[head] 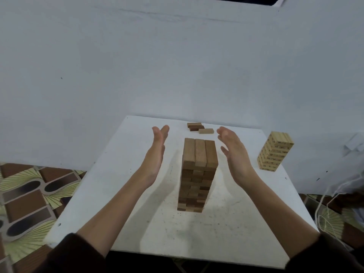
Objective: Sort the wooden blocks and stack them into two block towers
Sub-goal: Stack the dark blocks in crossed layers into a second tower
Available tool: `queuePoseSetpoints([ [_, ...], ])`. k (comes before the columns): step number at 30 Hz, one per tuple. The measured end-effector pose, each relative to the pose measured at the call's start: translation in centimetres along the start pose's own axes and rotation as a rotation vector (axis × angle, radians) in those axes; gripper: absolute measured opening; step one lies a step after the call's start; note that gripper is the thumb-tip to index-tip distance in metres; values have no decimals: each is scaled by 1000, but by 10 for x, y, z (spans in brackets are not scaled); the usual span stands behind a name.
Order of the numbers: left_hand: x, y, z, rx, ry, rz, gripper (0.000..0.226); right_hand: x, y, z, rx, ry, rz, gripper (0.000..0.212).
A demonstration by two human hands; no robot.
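White square tabletop (137, 223) sits before a pale wall, patterned brown-and-green floor (29, 194) showing past its left edge; a tall brown wooden block tower (197, 174) stands upright near the middle, its top three blocks running lengthwise away from the viewer. Left hand (156, 154) and right hand (234, 152) flank it — palms inward, fingers straight, holding nothing, a gap on each side. Three loose brown blocks (199, 128) lie flat near the far edge; a pale printed block tower (274, 151) stands at the right edge.
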State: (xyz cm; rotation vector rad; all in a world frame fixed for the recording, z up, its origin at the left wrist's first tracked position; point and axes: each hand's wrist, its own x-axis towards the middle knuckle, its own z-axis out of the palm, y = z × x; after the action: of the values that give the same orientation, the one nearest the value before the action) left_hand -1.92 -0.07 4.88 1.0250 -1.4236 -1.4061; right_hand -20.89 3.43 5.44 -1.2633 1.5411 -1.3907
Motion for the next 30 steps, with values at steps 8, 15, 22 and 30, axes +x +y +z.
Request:
queuePoseSetpoints([
  [8,86,-47,-13,553,28,50,37,98,39,0,-502,-2,2,31],
  [15,190,-78,-8,769,-60,76,36,187,89,7,-695,-38,74,41],
  [22,263,-95,14,974,-252,103,67,225,124,23,-850,-3,180,52],
  [30,291,-106,37,1088,-325,115,77,235,133,35,-685,-81,62,52],
])
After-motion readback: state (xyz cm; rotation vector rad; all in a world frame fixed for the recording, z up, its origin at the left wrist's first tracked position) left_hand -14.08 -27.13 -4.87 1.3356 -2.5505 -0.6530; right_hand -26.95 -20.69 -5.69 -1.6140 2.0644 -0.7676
